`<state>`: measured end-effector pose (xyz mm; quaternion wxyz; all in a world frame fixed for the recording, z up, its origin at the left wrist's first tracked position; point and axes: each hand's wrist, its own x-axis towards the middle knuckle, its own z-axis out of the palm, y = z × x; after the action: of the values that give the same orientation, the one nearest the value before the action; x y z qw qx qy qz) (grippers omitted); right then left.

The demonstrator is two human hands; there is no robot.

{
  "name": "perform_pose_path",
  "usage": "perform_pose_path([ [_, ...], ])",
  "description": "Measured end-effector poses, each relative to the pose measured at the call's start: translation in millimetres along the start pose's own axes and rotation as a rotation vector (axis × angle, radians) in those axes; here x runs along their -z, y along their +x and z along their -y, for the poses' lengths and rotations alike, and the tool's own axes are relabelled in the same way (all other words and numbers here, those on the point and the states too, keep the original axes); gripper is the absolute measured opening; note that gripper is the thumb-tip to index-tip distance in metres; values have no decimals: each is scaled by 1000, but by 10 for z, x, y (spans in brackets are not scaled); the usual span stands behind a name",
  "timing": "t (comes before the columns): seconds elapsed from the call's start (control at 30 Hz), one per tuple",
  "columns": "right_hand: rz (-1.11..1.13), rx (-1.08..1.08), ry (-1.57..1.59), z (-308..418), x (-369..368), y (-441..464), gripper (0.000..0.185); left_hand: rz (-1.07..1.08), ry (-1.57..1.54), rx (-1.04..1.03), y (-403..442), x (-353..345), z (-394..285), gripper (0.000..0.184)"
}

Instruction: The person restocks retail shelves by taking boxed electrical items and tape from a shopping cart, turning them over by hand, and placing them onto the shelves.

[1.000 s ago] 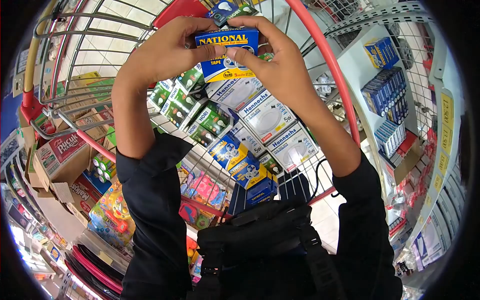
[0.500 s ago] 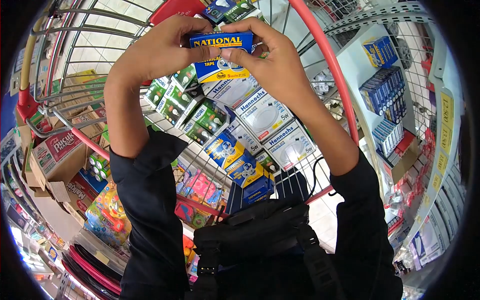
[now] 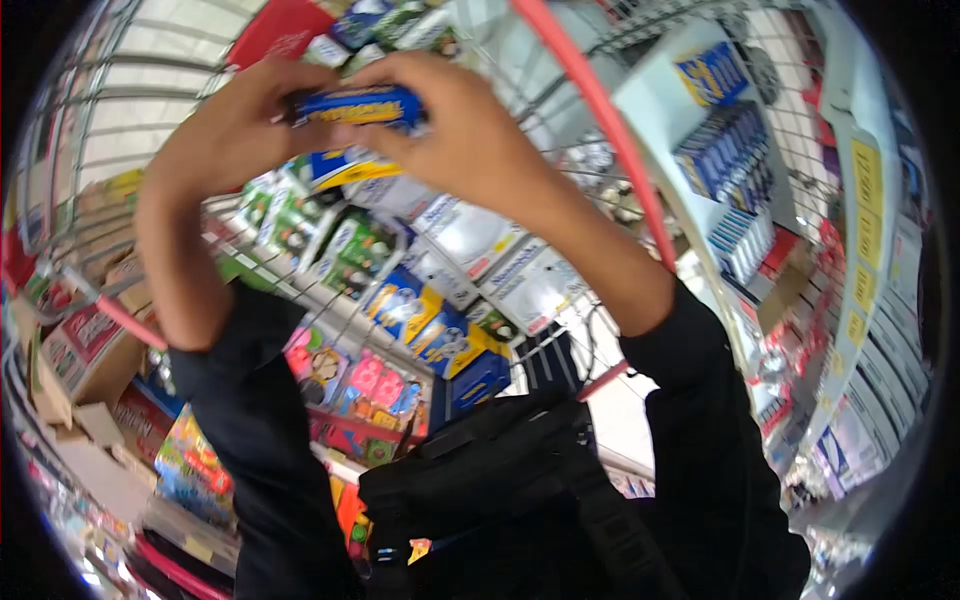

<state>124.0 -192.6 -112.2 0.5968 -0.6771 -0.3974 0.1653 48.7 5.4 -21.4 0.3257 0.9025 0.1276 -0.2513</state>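
Now in hand: a blue tape box (image 3: 365, 108), upper frame left of centre, held above the cart; its narrow lettered face is turned to the viewer.
Change: half a second ago the broad printed front faced up; the box has since tipped, and hands and box sit farther left in the frame. The work has probably passed from showing the front to turning the box.
Left hand (image 3: 235, 125): fingers clamped on the box's left end.
Right hand (image 3: 445, 120): fingers clamped on its right end, the thumbs meeting just below the lettered face.
Patch below thumbs: blue and yellow; whether the same box, cannot be told.
Cart contents: green bulb boxes (image 3: 355, 255), white lamp boxes (image 3: 535, 285) and blue-and-yellow boxes (image 3: 455, 345), mid-frame.
Cart rail (image 3: 617, 125): red, upper right of centre.
Shelf (image 3: 650, 97): upper right, bearing more blue boxes (image 3: 725, 150).
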Motion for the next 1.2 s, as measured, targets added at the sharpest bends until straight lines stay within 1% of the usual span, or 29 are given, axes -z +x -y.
perform_pose_path([
  [0.03,13,-29,-29,24,8,-12,37,3,-11,48,-1,-13,103,48],
  [0.07,12,-21,-34,26,0,-9,38,-68,-46,-47,-36,-44,234,47],
  [0.1,11,-14,-33,27,-3,-13,38,-139,-80,-136,-37,-91,187,46],
  [0.17,47,-26,-83,68,-3,-26,35,51,-44,-17,14,55,-19,52],
  [0.2,63,-31,-101,95,19,-32,33,-3,-69,-52,-23,24,65,50],
  [0.3,36,66,-217,176,86,0,28,48,-143,40,-42,108,244,46],
  [0.33,14,106,-244,196,89,16,27,35,-165,160,-76,124,257,40],
  [0.4,-33,178,-161,339,177,38,27,-8,-55,118,-81,81,459,37],
  [0.43,-57,218,-118,448,241,63,27,-35,4,98,-86,81,559,35],
  [0.5,-149,331,-60,774,415,108,28,-46,-60,41,-118,91,608,31],
  [0.53,-231,448,-23,832,485,169,29,-54,-80,84,-142,92,609,30],
  [0.6,-298,650,-21,785,711,229,30,-57,-113,157,-164,104,549,30],
  [0.63,-272,740,-56,654,929,296,30,-58,-132,189,-166,111,500,30],
  [0.7,-285,530,-256,694,1314,120,33,-79,-175,247,-163,151,408,30],
  [0.73,-277,427,-362,716,1506,31,34,-86,-151,240,-171,151,419,29],
  [0.8,-423,331,-425,331,1737,-138,37,-94,-118,255,-183,169,450,29],
  [0.87,-433,173,-572,10,2002,-272,34,-79,-107,295,-182,158,458,30],
  [0.93,-407,32,-879,-324,2278,-421,31,-122,-110,311,-219,167,440,31],
  [1.03,-435,-150,-1042,-883,2656,-684,28,-160,-88,338,-226,148,465,33],
  [1.13,-474,-272,-985,-1202,2777,-853,31,-137,-72,348,-231,158,531,32],
  [1.2,-423,-227,-1137,-1248,2751,-878,32,-102,-94,346,-243,168,605,32],
])
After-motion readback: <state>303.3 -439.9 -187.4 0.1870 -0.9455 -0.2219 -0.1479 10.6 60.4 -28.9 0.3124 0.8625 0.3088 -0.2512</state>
